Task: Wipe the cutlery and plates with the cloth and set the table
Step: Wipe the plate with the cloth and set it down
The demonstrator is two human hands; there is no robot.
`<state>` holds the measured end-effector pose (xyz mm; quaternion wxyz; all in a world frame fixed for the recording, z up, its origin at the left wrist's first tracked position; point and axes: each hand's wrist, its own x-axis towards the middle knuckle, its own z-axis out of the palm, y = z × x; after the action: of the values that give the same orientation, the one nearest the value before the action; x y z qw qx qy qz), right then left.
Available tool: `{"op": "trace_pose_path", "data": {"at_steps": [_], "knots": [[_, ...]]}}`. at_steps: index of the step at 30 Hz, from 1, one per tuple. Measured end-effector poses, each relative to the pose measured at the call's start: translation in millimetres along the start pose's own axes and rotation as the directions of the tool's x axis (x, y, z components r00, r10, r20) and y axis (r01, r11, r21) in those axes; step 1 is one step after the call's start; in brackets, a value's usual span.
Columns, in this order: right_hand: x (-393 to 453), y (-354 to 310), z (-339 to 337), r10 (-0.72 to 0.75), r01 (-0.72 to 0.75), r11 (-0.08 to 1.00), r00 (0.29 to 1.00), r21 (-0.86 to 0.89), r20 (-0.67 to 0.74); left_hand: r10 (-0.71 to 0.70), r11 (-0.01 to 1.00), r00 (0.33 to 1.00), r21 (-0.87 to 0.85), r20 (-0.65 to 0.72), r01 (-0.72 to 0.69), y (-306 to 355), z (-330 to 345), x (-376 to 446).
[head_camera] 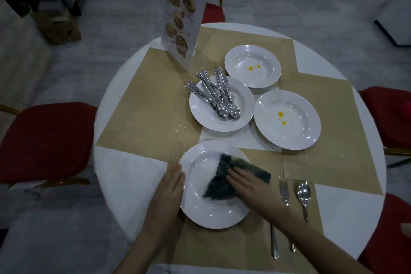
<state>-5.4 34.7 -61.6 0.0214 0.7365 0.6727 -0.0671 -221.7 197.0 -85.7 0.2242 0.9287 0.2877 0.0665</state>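
Cloth (231,179), dark green and crumpled, lies in the near plate (206,209) under the right hand (251,187), whose straight fingers press flat on it; its edges are blurred. The left hand (170,187) rests flat, fingers extended, against that plate's left rim. The white plate sits on a tan placemat (222,244) at the near edge of the round white table (124,176). Just right of it lie a fork (285,202) and a spoon (303,198), side by side. Farther off, a second plate (200,118) holds a heap of cutlery (219,95), and two more plates, one far (252,65) and one right (287,117), show yellow spots.
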Motion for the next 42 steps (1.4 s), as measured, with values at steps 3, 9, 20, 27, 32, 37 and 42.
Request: {"op": "trace_pose_path", "data": {"at_steps": [3, 9, 20, 27, 32, 37, 42], "knots": [[-5, 20, -2, 0.064, -0.064, 0.998, 0.998, -0.001, 0.021, 0.104, 0.992, 0.992, 0.069, 0.071, -0.109, -1, 0, -4], [19, -39, 37, 0.075, -0.092, 0.981, 0.992, 0.172, 0.105, 0.134, 0.97, 0.973, 0.177, 0.187, -0.168, -1, -10, -8], [3, 11, 9, 0.076, -0.076, 0.997, 0.997, 0.008, 0.017, 0.024, 0.994, 0.973, 0.098, 0.228, -0.048, 2, -16, -13], [18, -46, 28, -0.165, 0.159, 0.979, 0.986, 0.128, 0.039, -0.022, 0.997, 0.989, 0.081, 0.149, 0.01, 1, -11, -12], [4, 16, 10, -0.074, 0.079, 0.996, 0.991, -0.041, 0.115, -0.022, 1.0, 0.991, 0.014, 0.13, 0.02, 3, -11, -11], [15, 17, 0, 0.107, -0.107, 0.993, 0.994, -0.041, 0.008, -0.054, 0.998, 0.994, -0.007, 0.096, 0.055, 11, -10, -8], [22, -39, 25, -0.037, 0.037, 0.986, 0.999, 0.16, -0.004, -0.078, 0.995, 0.993, 0.063, 0.094, 0.072, 12, -2, -8]]}}
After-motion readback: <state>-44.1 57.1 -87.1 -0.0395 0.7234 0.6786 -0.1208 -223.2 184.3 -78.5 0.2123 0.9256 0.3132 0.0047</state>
